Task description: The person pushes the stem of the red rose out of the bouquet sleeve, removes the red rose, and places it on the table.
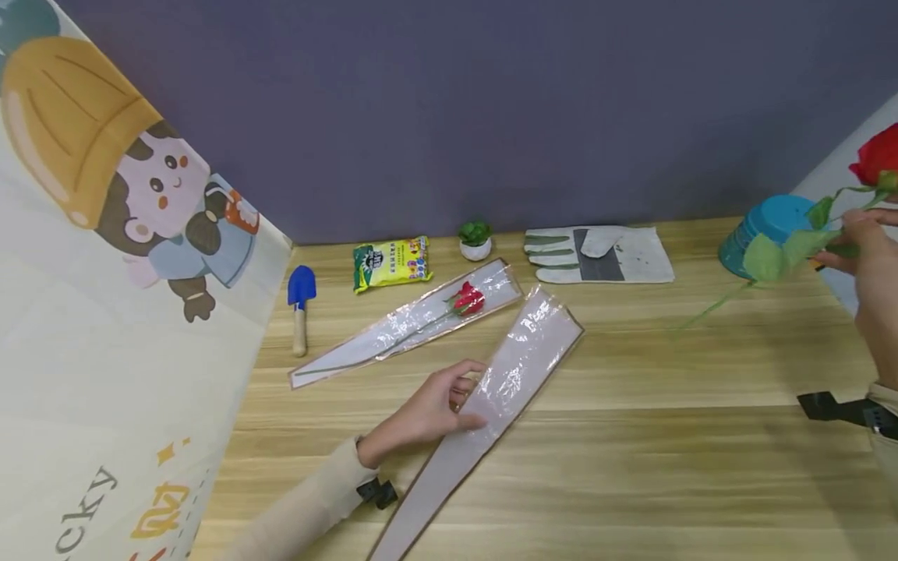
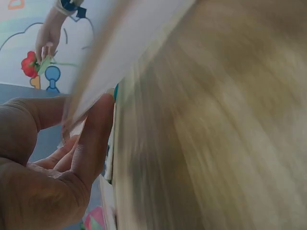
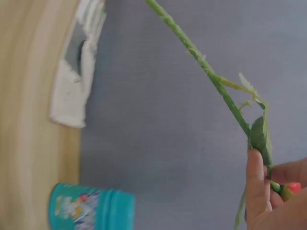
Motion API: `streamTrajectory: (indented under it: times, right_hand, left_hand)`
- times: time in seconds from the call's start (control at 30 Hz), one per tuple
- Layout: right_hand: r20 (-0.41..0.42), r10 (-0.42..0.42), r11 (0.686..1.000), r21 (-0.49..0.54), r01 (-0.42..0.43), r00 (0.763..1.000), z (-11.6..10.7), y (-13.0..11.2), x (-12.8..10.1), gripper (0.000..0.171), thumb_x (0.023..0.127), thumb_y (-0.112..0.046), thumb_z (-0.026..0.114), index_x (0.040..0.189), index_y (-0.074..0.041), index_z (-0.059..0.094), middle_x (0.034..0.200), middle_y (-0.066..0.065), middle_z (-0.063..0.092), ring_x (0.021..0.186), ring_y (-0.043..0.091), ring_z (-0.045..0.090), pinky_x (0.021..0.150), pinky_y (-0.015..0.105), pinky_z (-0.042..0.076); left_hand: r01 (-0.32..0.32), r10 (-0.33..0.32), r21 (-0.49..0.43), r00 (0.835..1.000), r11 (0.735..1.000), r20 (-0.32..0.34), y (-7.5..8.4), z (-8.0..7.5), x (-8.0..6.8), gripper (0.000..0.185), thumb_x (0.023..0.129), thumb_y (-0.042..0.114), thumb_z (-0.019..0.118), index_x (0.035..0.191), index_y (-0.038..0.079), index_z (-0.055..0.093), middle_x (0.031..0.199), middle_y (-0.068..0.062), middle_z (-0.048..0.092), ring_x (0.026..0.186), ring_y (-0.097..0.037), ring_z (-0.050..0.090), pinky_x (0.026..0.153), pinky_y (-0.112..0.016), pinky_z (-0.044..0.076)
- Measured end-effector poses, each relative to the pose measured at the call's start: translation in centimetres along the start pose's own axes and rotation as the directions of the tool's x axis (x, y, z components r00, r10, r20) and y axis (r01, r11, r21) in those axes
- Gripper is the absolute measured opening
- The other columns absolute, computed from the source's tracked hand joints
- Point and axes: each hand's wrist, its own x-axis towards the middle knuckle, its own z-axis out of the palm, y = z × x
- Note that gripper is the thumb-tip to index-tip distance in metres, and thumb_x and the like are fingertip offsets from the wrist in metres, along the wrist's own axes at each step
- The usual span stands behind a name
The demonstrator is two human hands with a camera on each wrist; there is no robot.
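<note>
My left hand (image 1: 431,407) pinches a pale, tapered plastic sleeve (image 1: 515,374); my right hand (image 1: 873,261), a red, long-stemmed rose (image 1: 878,158). Squeezing too hard could crumple either.

bare hands (image 1: 438,407), beige sleeves (image 1: 302,506), black wrist straps (image 1: 852,411), blocky black mounts (image 1: 818,406)

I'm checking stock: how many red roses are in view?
2: one red rose in the right hand, the other rose inside the clear sleeve nearer the blue trowel.
</note>
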Motion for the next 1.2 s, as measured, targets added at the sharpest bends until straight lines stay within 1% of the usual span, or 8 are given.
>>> streamTrajectory:
  times: [0.17,0.3,0.4,0.5,0.67,0.73,0.93,1.2]
  right_hand:
    - [0.129,-0.035,0.992,-0.120,0.050,0.991,-1.5,1.9,-0.7,0.030,0.102,0.000,0.057,0.124,-0.019,0.061,0.100,-0.008,0.060,0.067,-0.006,0.064,0.058,0.005,0.055]
    - [0.310,0.028,0.964,-0.261,0.057,0.950,-2.9,3.3,-1.3,0.037,0.105,0.000,0.050,0.124,-0.031,0.054,0.103,-0.018,0.058,0.068,-0.013,0.064,0.056,0.005,0.055]
    - [0.428,0.112,0.879,-0.464,0.112,0.897,-3.4,4.4,-1.7,0.032,0.109,-0.009,0.046,0.124,-0.037,0.047,0.104,-0.027,0.051,0.075,-0.020,0.059,0.057,0.008,0.055]
    - [0.510,0.196,0.775,-0.604,0.187,0.837,-3.5,5.6,-2.0,0.027,0.110,-0.017,0.046,0.138,-0.017,0.047,0.104,-0.023,0.049,0.076,-0.023,0.055,0.060,0.016,0.060]
    - [0.573,0.287,0.646,-0.707,0.287,0.768,-3.7,6.9,-2.1,0.059,0.111,-0.022,0.047,0.151,0.017,0.029,0.120,0.024,0.053,0.070,-0.024,0.047,0.059,0.029,0.063]
    - [0.595,0.301,0.629,-0.711,0.314,0.745,-4.1,7.4,-2.0,0.058,0.111,-0.018,0.046,0.151,0.020,0.028,0.126,0.039,0.048,0.071,-0.025,0.044,0.058,0.031,0.063]
    - [0.642,0.337,0.632,-0.696,0.340,0.689,-5.4,9.0,-1.3,0.046,0.109,-0.012,0.047,0.140,0.021,0.038,0.123,0.046,0.050,0.071,-0.019,0.050,0.057,0.030,0.062]
    - [0.624,0.342,0.593,-0.723,0.353,0.703,-6.1,11.1,-0.9,0.043,0.109,-0.011,0.048,0.137,0.021,0.043,0.122,0.046,0.055,0.069,-0.019,0.049,0.055,0.027,0.060]
  left_hand:
    - [0.031,-0.031,-0.006,0.999,1.000,0.027,-0.4,-0.3,0.4,0.072,0.081,-0.004,0.083,0.145,0.012,0.053,0.124,-0.020,0.075,0.098,-0.024,0.077,0.083,-0.026,0.065]
    - [0.049,-0.050,0.020,0.998,0.999,0.034,-0.6,-0.5,0.6,0.073,0.081,-0.003,0.083,0.145,0.013,0.053,0.121,-0.018,0.076,0.095,-0.022,0.076,0.081,-0.028,0.065]
    - [0.051,-0.053,0.087,0.998,0.995,0.019,-0.7,-0.6,0.8,0.072,0.080,0.002,0.086,0.144,0.014,0.054,0.118,-0.014,0.077,0.093,-0.017,0.073,0.083,-0.026,0.064]
    - [0.039,-0.039,0.177,0.999,0.983,-0.004,-0.7,-0.8,1.1,0.071,0.079,0.008,0.088,0.142,0.013,0.056,0.109,-0.009,0.076,0.086,-0.012,0.067,0.080,-0.024,0.061]
    - [0.033,-0.025,0.263,0.999,0.964,-0.034,-0.6,-1.0,1.6,0.073,0.077,0.012,0.091,0.141,0.010,0.056,0.096,-0.003,0.069,0.076,-0.010,0.059,0.070,-0.021,0.057]
    - [0.034,-0.023,0.286,0.999,0.958,-0.042,-0.6,-1.0,1.8,0.075,0.076,0.013,0.092,0.142,0.010,0.056,0.097,-0.003,0.068,0.076,-0.009,0.058,0.069,-0.020,0.056]
    - [0.020,-0.004,0.360,0.999,0.933,-0.045,-0.3,-1.0,2.0,0.079,0.074,0.017,0.093,0.143,0.011,0.056,0.101,-0.004,0.069,0.078,-0.009,0.059,0.073,-0.020,0.055]
    - [0.015,0.001,0.417,0.999,0.909,-0.039,-0.3,-0.8,2.6,0.078,0.076,0.018,0.092,0.144,0.012,0.056,0.103,-0.005,0.073,0.083,-0.010,0.062,0.080,-0.022,0.056]
